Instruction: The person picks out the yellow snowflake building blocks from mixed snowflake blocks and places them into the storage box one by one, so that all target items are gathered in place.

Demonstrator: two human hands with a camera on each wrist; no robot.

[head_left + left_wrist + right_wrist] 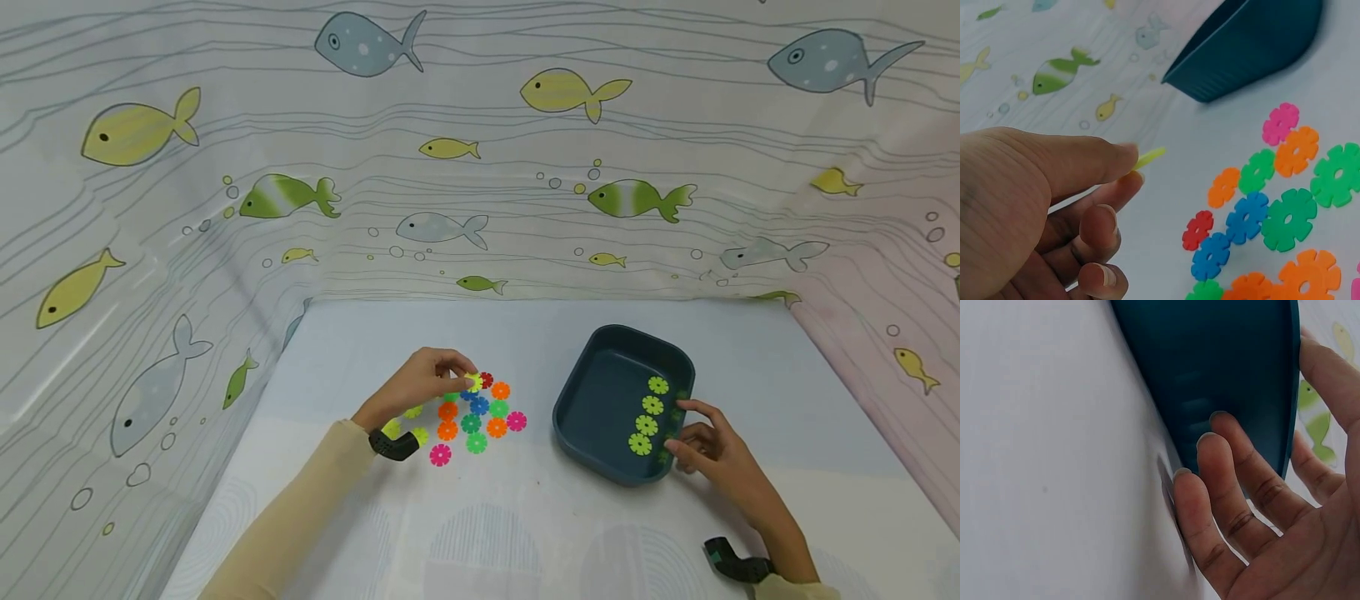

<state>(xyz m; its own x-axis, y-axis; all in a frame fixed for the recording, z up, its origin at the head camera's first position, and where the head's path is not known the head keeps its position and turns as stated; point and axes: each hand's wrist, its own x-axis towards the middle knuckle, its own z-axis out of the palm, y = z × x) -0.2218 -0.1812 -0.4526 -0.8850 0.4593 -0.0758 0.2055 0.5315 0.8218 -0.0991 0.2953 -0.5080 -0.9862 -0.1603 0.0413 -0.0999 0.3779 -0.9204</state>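
Disc, yellow, pinched at its edge by left hand, likely light, stiff and slippery, best held there, with tub gripped by right hand.

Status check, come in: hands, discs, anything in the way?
Left hand pinches yellow disc. Right hand grips dark blue tray by rim. Four yellow discs inside. Loose colored discs between left hand and tray.

white table | right: dark blue tray | left: scattered colourful notched discs
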